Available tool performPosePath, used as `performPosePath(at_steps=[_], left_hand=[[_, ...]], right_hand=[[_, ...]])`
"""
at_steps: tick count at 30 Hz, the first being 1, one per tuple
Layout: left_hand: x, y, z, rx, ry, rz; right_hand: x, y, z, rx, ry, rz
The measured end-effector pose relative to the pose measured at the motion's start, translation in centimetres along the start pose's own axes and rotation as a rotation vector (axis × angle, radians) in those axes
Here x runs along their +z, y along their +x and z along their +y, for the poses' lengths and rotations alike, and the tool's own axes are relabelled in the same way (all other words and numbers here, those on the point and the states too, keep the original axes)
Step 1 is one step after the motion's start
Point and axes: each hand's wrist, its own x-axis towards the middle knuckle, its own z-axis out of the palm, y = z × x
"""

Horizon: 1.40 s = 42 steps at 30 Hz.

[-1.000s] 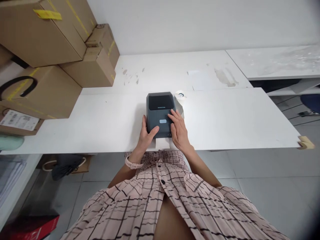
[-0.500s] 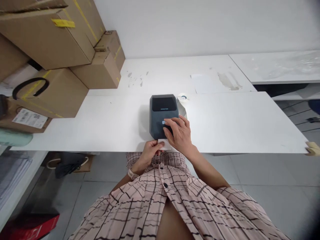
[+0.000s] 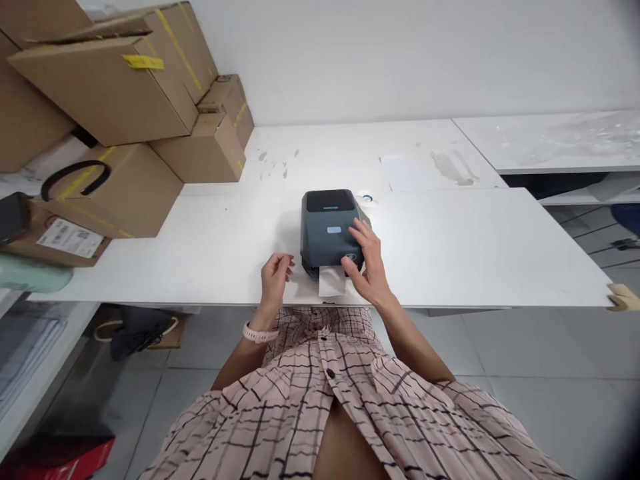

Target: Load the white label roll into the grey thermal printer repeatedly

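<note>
A dark grey-blue label printer stands near the front edge of the white table. From its front slot a strip of white label paper hangs out towards me. My right hand lies against the printer's right front part, thumb and fingers spread over the cover. At the front left corner, a dark gap shows under the cover. Left of the printer, my left hand is held apart from it, its fingers loosely bent and nothing visible in them.
Cardboard boxes are stacked at the left, with a green roll by them. Behind the printer lies a small white roll. A white sheet lies farther back. The table's front edge is close to me.
My left hand has let go of the label strip and moved left. My right hand has shifted from the cover's middle to its right front side. The cover's front now looks slightly raised.
</note>
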Motion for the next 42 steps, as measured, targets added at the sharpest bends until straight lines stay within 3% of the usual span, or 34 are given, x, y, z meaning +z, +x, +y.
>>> performPosePath(at_steps=[4, 9, 13, 18, 22, 26, 28, 31, 33, 38, 42], left_hand=[[1.9, 3.7, 0.3, 0.035, 0.061, -0.042], [5.2, 7.3, 0.8, 0.034, 0.073, -0.116], [6.4, 8.7, 1.2, 0.051, 0.156, -0.142], [6.6, 8.9, 1.4, 0.068, 0.295, -0.151], [6.4, 8.9, 1.3, 0.075, 0.312, -0.161], [6.5, 9.2, 0.7, 0.101, 0.305, -0.159], [6.5, 9.4, 0.4, 0.113, 0.296, -0.139], [6.7, 9.5, 0.2, 0.137, 0.269, -0.122], [6.7, 9.6, 0.1, 0.144, 0.241, -0.122], [6.5, 9.5, 0.0, 0.134, 0.209, -0.12], [6.3, 9.4, -0.2, 0.12, 0.186, -0.116]], right_hand=[[-0.5, 4.1, 0.1, -0.046, 0.018, 0.039], [-0.7, 11.5, 0.9, -0.027, 0.028, 0.13], [-0.4, 17.3, 2.4, -0.007, -0.014, 0.107], [0.3, 23.3, 5.8, 0.052, 0.007, 0.103], [0.0, 24.5, 7.5, 0.047, -0.024, 0.064], [-0.6, 20.2, 5.8, -0.106, -0.15, 0.121], [-0.4, 17.2, 4.6, -0.157, -0.216, -0.077], [0.9, 14.1, 3.8, -0.124, -0.424, -0.636], [2.2, 13.2, 4.0, -0.087, -0.551, -0.862], [4.6, 13.6, 4.9, -0.075, -0.597, -1.052], [3.9, 14.8, 4.9, -0.062, -0.499, -1.201]])
